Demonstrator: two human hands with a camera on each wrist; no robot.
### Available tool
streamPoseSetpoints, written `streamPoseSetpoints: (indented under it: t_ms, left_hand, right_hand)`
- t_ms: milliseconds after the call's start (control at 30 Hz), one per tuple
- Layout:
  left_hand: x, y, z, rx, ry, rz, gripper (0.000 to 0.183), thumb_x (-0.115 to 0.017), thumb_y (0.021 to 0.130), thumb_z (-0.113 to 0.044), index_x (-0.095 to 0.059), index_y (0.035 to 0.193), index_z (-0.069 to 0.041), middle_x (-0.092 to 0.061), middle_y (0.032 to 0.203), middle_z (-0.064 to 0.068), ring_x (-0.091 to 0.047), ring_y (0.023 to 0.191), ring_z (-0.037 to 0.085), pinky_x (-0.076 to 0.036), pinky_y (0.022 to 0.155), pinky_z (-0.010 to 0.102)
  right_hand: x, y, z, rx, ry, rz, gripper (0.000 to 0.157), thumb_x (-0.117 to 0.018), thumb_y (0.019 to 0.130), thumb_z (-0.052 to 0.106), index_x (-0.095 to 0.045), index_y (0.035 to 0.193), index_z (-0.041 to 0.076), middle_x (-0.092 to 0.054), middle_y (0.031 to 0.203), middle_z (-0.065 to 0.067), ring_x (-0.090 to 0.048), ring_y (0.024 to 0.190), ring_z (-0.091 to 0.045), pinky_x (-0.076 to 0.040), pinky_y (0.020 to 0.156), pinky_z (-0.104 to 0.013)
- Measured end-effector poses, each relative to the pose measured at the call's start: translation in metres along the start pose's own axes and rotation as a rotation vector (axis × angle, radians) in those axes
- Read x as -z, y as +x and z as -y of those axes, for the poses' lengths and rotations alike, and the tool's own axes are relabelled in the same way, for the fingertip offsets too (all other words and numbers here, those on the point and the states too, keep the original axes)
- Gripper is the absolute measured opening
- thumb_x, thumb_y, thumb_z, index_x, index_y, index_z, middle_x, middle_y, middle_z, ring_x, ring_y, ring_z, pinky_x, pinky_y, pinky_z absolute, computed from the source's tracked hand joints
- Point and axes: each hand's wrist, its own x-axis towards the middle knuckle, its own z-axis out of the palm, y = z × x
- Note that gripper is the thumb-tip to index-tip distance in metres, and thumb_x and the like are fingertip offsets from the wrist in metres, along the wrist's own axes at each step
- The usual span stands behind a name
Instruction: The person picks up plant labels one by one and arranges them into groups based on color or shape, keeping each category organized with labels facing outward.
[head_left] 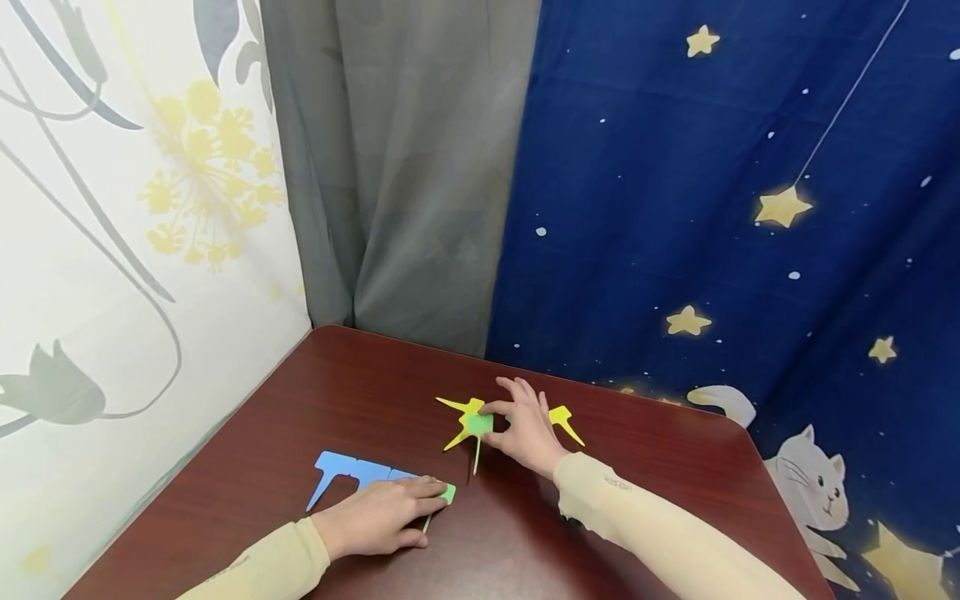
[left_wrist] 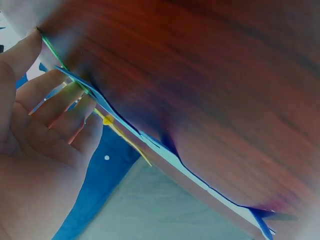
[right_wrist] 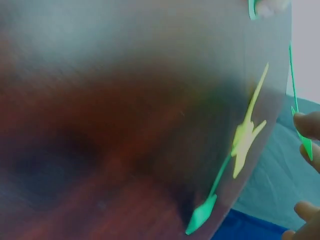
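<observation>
In the head view my right hand pinches a green T-shaped plant label between thumb and index finger, its thin stem pointing down. The right wrist view has this green label held up off the table. My left hand lies over the right end of a row of blue plant labels, its fingers fairly straight. A second green label peeks out from under those fingertips, and the thumb touches its stem. Part of the blue row is hidden beneath the hand.
Yellow plant labels lie behind the held label, and another yellow one sits right of my right hand. Another green label rests on the table in the right wrist view. Curtains hang behind the table.
</observation>
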Motion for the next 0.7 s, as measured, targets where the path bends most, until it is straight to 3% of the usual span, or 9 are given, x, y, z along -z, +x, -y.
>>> streamPoseSetpoints:
  t_ms: [167, 333, 700]
  left_hand:
    - [0.0, -0.001, 0.0, 0.0, 0.012, 0.006, 0.054, -0.07, 0.095, -0.041, -0.061, 0.141, -0.013, -0.054, 0.147, 0.003, -0.052, 0.134, 0.024, -0.051, 0.099, 0.039]
    - [-0.001, -0.001, 0.0, -0.007, 0.02, -0.002, 0.055, -0.07, 0.095, -0.041, -0.06, 0.141, -0.013, -0.054, 0.147, 0.003, -0.053, 0.133, 0.024, -0.052, 0.098, 0.038]
    - [0.0, -0.003, -0.001, -0.012, 0.019, -0.014, 0.055, -0.069, 0.096, -0.04, -0.059, 0.142, -0.012, -0.053, 0.147, 0.005, -0.053, 0.133, 0.025, -0.052, 0.097, 0.039]
  right_hand:
    - [-0.001, -0.023, 0.005, -0.023, 0.009, -0.015, 0.033, -0.086, 0.079, 0.04, -0.076, 0.11, 0.038, -0.038, 0.157, -0.003, -0.023, 0.148, -0.028, -0.01, 0.112, -0.073]
    - [-0.004, -0.043, 0.01, -0.03, 0.021, -0.014, 0.031, -0.085, 0.079, 0.04, -0.076, 0.108, 0.04, -0.039, 0.156, 0.003, -0.024, 0.147, -0.024, -0.013, 0.111, -0.073]
    - [-0.018, -0.071, 0.031, -0.025, 0.038, 0.065, 0.028, -0.085, 0.076, 0.038, -0.075, 0.102, 0.041, -0.046, 0.15, -0.003, -0.032, 0.141, -0.028, -0.015, 0.107, -0.077]
